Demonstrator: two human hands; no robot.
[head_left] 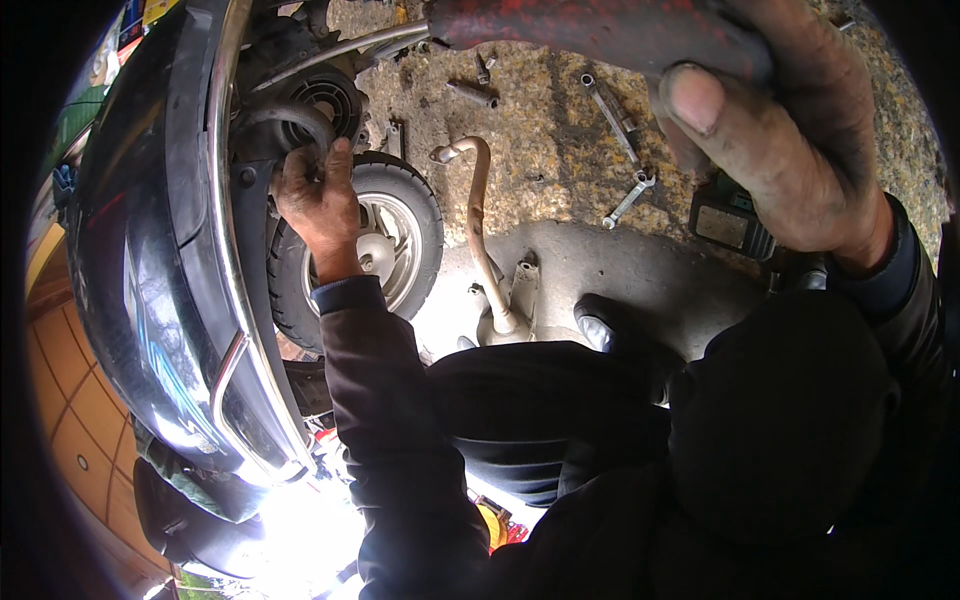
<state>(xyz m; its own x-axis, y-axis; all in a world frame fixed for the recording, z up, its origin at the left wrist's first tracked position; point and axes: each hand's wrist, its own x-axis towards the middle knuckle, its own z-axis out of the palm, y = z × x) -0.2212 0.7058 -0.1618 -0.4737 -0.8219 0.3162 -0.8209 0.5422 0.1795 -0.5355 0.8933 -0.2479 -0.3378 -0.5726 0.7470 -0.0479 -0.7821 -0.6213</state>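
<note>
My left hand [318, 205] is closed, thumb and fingers against the end of a curved black hose [298, 113] at the scooter's engine, just above the rear wheel [400, 225]. Close to the camera, my right hand [790, 130] wraps round the worn red-and-black grip of a long-handled tool [600, 28]. Its metal shaft slants left toward the engine, where the far end is hard to make out. Beside the hose sits a round, black ribbed fan cover [325, 103]. The scooter's glossy dark body panel [150, 290] fills the left side.
A rusty exhaust pipe [478, 205] with its muffler [505, 322] lies right of the wheel. Two wrenches [608, 110] [630, 200], sockets [472, 94] and a dark green-black power tool [733, 222] rest on the stained floor. My shoe [596, 325] is near the muffler.
</note>
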